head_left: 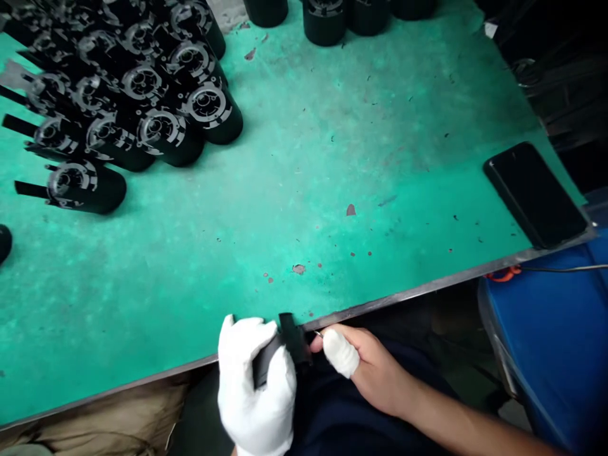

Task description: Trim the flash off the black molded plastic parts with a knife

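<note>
My left hand (256, 383), in a white glove, is wrapped round a black plastic cylinder part (289, 345) just below the near edge of the green table (304, 190). My right hand (365, 364), bare with a white wrap on the thumb, pinches a small thin metal tool (317, 333) against the side of that part. Both hands sit over my lap, which is covered by dark cloth.
Several black cylinder parts (142, 107) with ribbed round ends lie stacked at the table's far left, and more (327, 19) stand at the far edge. A black phone (534, 193) lies at the right edge. A blue bin (551, 348) stands to the right.
</note>
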{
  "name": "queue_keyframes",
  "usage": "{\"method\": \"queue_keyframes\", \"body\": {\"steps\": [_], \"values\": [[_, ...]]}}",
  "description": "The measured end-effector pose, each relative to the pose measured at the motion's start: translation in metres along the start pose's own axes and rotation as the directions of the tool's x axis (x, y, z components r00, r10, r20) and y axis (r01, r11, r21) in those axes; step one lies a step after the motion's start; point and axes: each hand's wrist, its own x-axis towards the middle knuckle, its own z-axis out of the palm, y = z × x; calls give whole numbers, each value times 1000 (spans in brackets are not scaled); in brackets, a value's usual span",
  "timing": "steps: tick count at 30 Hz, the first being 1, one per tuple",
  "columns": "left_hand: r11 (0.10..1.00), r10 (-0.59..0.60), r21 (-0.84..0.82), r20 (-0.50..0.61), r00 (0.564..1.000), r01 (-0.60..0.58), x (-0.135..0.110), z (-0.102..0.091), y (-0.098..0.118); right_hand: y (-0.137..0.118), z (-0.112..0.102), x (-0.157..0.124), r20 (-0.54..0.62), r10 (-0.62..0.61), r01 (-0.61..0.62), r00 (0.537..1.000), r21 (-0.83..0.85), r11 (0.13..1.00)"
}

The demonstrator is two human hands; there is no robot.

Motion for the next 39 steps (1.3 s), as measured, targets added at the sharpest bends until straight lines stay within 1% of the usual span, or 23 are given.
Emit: {"method": "queue_keyframes", "body": {"steps": [4,6,8,9,10,12,14,16,17,18,19,20,22,24,26,28,30,32,33,35,37,39], "values": [[1000,20,20,-14,1000,-20,-1,0,-3,5,7,-3,42,-87,87,995,4,996],[999,19,36,-21,1000,-18,-1,2,-3,8,13,-3,-17,-106,106,994,-28,994],[999,13,48,-31,999,-11,-1,4,-1,11,17,-3,-128,-123,115,984,-71,991],[999,12,51,-39,999,-10,-1,5,0,12,18,-3,-160,-133,121,978,-81,989],[999,9,54,-45,999,-7,-1,5,1,13,18,-4,-159,-149,136,976,-87,987],[997,-23,77,-25,999,25,-2,0,3,13,16,-5,-101,-207,196,973,-106,975],[995,-73,79,59,996,69,-3,-12,1,10,13,-5,-76,-273,263,959,-121,957],[998,-54,-24,148,988,58,-3,-29,-1,4,10,-5,-92,-316,309,944,-84,947],[993,-13,-110,157,987,31,-2,-39,-1,0,10,-5,-86,-312,310,946,-26,950],[983,24,-186,174,985,9,-1,-47,1,-4,10,-4,-57,-293,295,955,47,954],[974,30,-228,201,979,17,0,-54,6,-7,12,-3,-10,-264,264,964,121,957],[972,15,-232,220,975,37,1,-58,12,-10,15,-1,49,-231,218,972,186,958],[982,-9,-176,313,950,68,1,-60,26,-13,23,3,139,-167,126,976,264,956],[997,25,-82,287,958,-1,1,-54,37,-11,28,6,187,-93,32,978,304,952],[997,61,35,174,983,-68,1,-45,40,-6,27,6,192,-20,-44,981,325,945],[982,63,173,75,995,-75,1,-34,37,1,20,3,159,29,-79,987,319,944],[948,80,307,18,997,-81,0,-24,31,9,10,-2,118,56,-88,991,281,956],[920,99,383,-31,995,-80,-3,-15,25,14,2,-5,106,86,-107,991,211,972],[916,101,395,-57,993,-71,-5,-11,24,15,-1,-5,107,88,-106,990,172,979],[917,94,396,-96,991,-49,-9,-5,22,15,-1,-3,117,46,-59,992,110,992],[921,99,386,-102,990,-52,-11,-2,21,13,1,1,134,-19,8,991,80,997],[925,130,371,-101,986,-83,-12,0,19,10,4,5,141,-62,56,988,49,997]]}}
